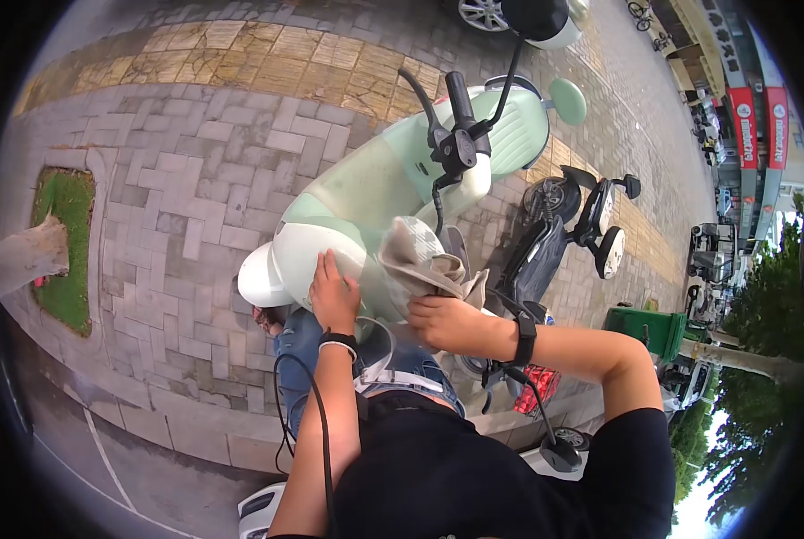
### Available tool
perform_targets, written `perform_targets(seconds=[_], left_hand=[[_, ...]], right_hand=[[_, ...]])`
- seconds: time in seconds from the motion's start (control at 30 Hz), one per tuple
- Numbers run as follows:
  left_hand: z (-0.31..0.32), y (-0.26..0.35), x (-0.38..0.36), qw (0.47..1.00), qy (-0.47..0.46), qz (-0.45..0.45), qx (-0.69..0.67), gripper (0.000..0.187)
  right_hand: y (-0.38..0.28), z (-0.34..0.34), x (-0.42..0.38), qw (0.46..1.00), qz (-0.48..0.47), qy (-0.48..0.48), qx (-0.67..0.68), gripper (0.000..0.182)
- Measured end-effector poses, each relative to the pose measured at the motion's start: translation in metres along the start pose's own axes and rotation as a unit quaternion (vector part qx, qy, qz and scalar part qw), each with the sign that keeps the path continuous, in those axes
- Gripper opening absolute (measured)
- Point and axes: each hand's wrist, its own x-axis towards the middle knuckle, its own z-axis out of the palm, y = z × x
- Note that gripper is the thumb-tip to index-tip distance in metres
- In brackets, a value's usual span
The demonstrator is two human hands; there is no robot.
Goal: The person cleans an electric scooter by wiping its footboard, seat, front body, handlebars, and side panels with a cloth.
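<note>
A mint-green and white scooter (375,180) stands on the brick pavement in front of me, its black handlebars (456,135) pointing away. My left hand (333,292) lies flat, fingers together, on the scooter's white front panel (298,256). My right hand (447,319) grips a crumpled grey-beige cloth (420,256) and presses it against the same panel, just right of the left hand. Both wrists carry black bands with cables. My jeans (298,346) and black shirt show below the hands.
A black scooter (559,234) is parked just right of the green one, with a green bin (644,328) beyond it. A tree trunk (24,256) rises from a grass patch (60,242) at left. The curb (195,436) and road run lower left; shopfronts and parked vehicles line the far right.
</note>
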Motion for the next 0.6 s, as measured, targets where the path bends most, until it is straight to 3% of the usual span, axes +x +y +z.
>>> perform_targets(seconds=[0.07,0.1,0.13,0.2,0.27,0.4,0.47,0.53,0.6], left_hand=[[0.004,-0.003,0.0,1.0,-0.002,-0.002,0.015,0.057],[0.002,0.0,0.0,1.0,0.001,-0.008,0.027,0.057],[0.001,0.002,0.0,1.0,0.006,-0.014,0.016,0.057],[0.0,0.003,0.0,1.0,0.009,-0.008,0.009,0.058],[0.002,0.002,0.0,1.0,0.002,-0.015,0.027,0.058],[0.003,0.0,0.002,1.0,0.001,-0.002,0.012,0.058],[0.005,-0.002,-0.001,1.0,0.01,0.004,0.011,0.057],[0.006,-0.004,0.0,1.0,-0.001,-0.002,-0.001,0.057],[0.008,-0.005,0.0,1.0,0.004,-0.005,0.001,0.058]], right_hand=[[-0.005,0.012,-0.02,0.994,0.023,0.076,0.074,0.02],[0.001,0.002,-0.02,0.973,0.093,-0.046,0.206,0.024],[0.007,-0.007,-0.018,0.975,0.091,-0.056,0.197,0.024],[0.019,-0.02,-0.004,0.983,0.146,0.083,0.077,0.032],[0.038,-0.019,0.017,0.977,0.18,0.11,0.018,0.039],[0.081,-0.01,0.062,0.963,0.237,0.13,-0.015,0.036],[0.087,-0.01,0.078,0.941,0.331,0.03,0.057,0.033],[0.08,-0.005,0.073,0.952,0.306,0.014,0.024,0.025],[0.066,-0.006,0.052,0.979,0.189,0.063,-0.049,0.019]])
